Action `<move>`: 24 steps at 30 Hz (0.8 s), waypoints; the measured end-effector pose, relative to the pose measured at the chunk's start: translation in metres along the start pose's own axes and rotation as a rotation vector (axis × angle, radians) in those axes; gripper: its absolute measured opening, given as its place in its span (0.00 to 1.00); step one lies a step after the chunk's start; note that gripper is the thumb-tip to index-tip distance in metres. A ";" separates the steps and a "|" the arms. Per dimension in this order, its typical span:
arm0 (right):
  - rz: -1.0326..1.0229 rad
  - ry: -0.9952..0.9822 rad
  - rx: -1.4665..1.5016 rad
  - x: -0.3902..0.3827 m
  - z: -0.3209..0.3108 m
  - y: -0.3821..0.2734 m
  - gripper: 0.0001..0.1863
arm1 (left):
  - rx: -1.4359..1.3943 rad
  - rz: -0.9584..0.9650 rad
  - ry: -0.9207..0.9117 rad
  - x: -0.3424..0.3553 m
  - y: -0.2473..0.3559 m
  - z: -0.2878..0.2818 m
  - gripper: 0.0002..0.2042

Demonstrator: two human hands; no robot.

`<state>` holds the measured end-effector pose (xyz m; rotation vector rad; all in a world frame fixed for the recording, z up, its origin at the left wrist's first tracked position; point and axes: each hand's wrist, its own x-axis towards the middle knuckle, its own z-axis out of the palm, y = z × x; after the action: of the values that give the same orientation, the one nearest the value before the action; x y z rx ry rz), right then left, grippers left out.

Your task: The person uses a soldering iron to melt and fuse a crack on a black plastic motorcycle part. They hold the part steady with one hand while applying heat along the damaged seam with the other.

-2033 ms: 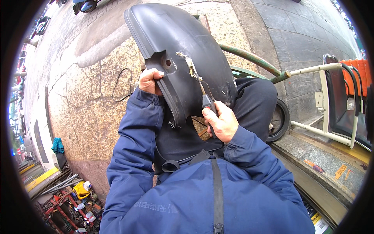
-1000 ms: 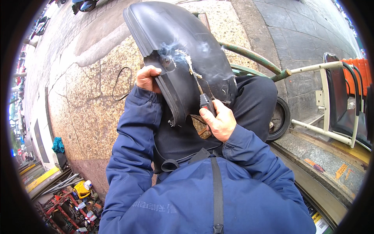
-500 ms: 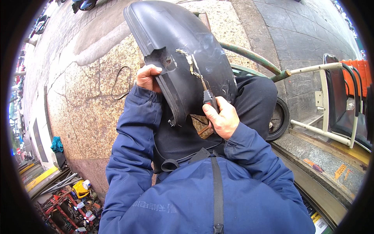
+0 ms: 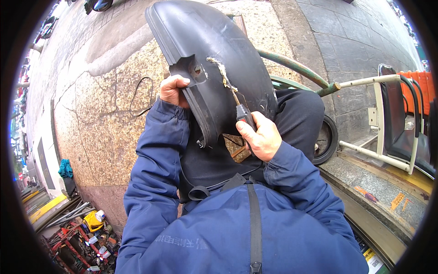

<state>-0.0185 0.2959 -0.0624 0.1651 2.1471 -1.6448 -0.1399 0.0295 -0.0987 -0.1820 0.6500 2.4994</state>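
Observation:
A curved black plastic mudguard [image 4: 223,41] rests across my lap, with a rough, pale-yellowish seam running down its outer face. My left hand [image 4: 174,90] grips its left edge below a notched corner with a round hole; the thumb lies on top and the other fingers are hidden underneath. In my right hand [image 4: 263,138] is a soldering iron [image 4: 244,114] with a dark grey and red handle. Its thin metal tip meets the lower end of the seam. The exact contact point is too small to make out.
Green metal tubing [image 4: 296,66] passes behind the mudguard. A wheelchair-like frame [image 4: 383,114] with a dark seat stands at the right, near a small black wheel [image 4: 326,139]. Tools and parts [image 4: 82,242] crowd the lower left. A thin black loop [image 4: 140,97] lies on the stone paving.
The soldering iron's tip has shifted slightly lower along the seam, and my right hand has moved a little with it. My left hand and the mudguard stay nearly still.

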 end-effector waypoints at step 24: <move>0.025 -0.008 -0.043 0.002 -0.006 -0.008 0.24 | -0.003 -0.012 -0.051 0.002 0.001 -0.001 0.29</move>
<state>-0.0246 0.2987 -0.0547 0.1709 2.1635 -1.5820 -0.1419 0.0295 -0.1000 -0.1223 0.6231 2.4850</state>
